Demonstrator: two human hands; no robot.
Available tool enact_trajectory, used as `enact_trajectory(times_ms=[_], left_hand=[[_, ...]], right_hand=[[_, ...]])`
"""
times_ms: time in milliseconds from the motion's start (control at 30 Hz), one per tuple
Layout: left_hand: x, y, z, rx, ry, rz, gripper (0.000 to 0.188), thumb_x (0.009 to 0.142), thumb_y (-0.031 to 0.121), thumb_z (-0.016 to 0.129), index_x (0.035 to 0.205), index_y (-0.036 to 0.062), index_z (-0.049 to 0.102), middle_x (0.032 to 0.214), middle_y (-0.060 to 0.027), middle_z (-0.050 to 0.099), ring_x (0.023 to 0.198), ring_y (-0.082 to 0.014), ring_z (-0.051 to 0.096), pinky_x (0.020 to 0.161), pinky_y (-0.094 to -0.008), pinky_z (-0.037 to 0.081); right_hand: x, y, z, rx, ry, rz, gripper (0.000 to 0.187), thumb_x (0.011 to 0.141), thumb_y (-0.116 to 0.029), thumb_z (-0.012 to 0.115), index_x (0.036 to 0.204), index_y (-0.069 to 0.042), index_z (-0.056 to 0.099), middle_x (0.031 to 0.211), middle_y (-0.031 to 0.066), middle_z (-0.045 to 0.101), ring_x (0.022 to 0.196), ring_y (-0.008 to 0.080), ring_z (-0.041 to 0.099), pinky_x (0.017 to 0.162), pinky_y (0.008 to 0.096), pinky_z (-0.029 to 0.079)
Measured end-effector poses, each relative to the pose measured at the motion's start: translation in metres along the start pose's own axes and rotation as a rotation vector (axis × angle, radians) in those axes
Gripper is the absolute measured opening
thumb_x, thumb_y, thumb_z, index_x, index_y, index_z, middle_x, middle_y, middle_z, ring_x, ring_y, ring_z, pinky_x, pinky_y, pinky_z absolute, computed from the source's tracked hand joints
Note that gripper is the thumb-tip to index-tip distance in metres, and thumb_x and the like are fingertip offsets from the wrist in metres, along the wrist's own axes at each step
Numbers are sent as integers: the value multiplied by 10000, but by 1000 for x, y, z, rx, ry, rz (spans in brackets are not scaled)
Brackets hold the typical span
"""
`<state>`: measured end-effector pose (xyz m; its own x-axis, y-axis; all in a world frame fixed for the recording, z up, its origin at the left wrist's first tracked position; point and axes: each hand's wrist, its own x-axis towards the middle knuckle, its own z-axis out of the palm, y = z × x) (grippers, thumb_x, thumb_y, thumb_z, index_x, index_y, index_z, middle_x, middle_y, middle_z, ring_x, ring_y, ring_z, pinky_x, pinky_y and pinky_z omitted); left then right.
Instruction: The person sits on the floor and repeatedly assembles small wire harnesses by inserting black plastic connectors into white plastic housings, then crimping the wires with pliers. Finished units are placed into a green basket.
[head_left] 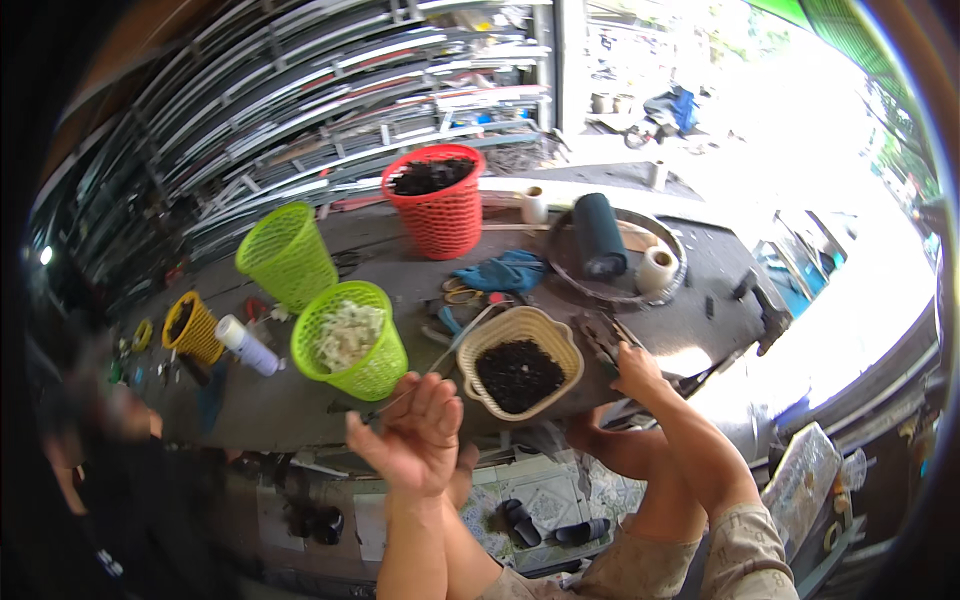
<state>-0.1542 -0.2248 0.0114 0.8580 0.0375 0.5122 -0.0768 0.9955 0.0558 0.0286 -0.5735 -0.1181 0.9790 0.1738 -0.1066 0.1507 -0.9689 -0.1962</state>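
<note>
My left hand (412, 432) is raised at the table's near edge, palm turned up and fingers apart, with nothing in it. It is just below a light green basket (365, 372) filled with pale, fluffy shreds. A thin wire (432, 388) runs past its fingertips. My right hand (637, 372) is at the right, its fingers closed around the handle end of dark pliers (600, 338). Between my hands stands a cream square basket (572, 350) holding dark, soil-like crumbs.
Behind are a red basket (445, 222) with dark material, a green basket (290, 260), blue cloth (500, 272) and a round tray (552, 250) bearing rolls. A spray can (250, 347) and yellow basket (205, 330) are left. A vise (772, 318) is right. A person (140, 500) is at left.
</note>
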Motion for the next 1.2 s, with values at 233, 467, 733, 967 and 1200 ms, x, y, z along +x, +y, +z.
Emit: enact_trajectory(times_ms=[233, 467, 733, 967, 1200], left_hand=[[2, 6, -1, 46, 2, 73, 873, 1004, 645, 542, 1449, -106, 529, 1438, -338, 583, 1376, -459, 564, 1206, -567, 433], [0, 3, -4, 16, -34, 34, 912, 982, 662, 579, 1492, -88, 483, 1503, -343, 522, 1439, -456, 499, 1249, -548, 380], [-4, -8, -5, 187, 11, -7, 936, 968, 680, 595, 1498, -83, 479, 1520, -355, 495, 1436, -474, 494, 1252, -567, 363], [-12, -10, 0, 424, 159, -56, 979, 892, 759, 632, 1485, -15, 542, 1519, -331, 517, 1423, -463, 518, 1227, -570, 386], [-13, -7, 1, 445, 222, -61, 977, 863, 762, 666, 1457, -7, 567, 1514, -314, 532, 1418, -454, 526, 1210, -560, 419]], right_hand=[[-19, -19, -45, 1429, -187, 697, 348, 870, -459, 598, 828, -118, 547, 663, 73, 563, 457, 187, 461, 414, 334, 366], [-162, -97, -110, 1303, 62, -55, 345, 980, -293, 668, 1047, 45, 687, 806, 139, 733, 667, 203, 697, 597, 335, 544], [-237, -190, -129, 1078, -161, -449, 186, 959, -167, 768, 962, 18, 758, 741, 136, 718, 588, 177, 656, 542, 352, 503], [-239, -203, -111, 804, -80, -577, 397, 965, -301, 768, 729, -27, 604, 604, 155, 573, 534, 399, 604, 482, 464, 443], [-234, -205, -108, 808, -39, -570, 314, 961, -211, 782, 766, -9, 640, 607, 155, 574, 477, 360, 530, 467, 415, 434]])
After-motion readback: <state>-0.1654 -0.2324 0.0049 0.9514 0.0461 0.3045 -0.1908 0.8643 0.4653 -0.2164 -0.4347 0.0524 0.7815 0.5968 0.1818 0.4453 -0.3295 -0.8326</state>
